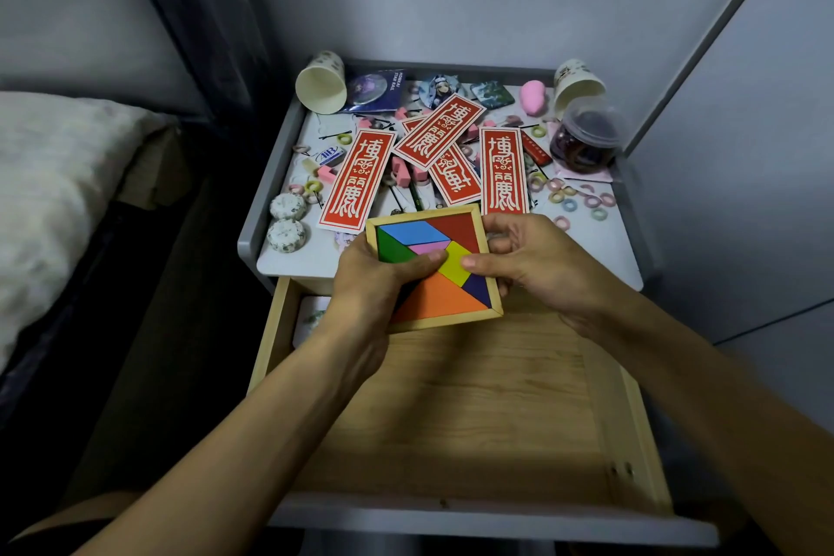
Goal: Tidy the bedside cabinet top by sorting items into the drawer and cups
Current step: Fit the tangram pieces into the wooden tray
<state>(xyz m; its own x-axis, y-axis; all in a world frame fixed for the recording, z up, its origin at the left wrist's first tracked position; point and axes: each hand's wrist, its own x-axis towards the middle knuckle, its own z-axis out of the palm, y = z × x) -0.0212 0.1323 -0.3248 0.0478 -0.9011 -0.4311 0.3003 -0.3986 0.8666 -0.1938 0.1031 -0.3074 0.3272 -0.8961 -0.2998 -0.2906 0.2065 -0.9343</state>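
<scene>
Open drawer (474, 397) below; left hand (374, 280), right hand (541, 266) fingers pinching tangram tray (433, 266) edges.

Dim, bluish indoor light, soft shadows, wide-angle bending at edges, slight blur on near forearms.

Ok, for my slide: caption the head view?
Both hands hold a tangram tray over the open drawer.
</scene>
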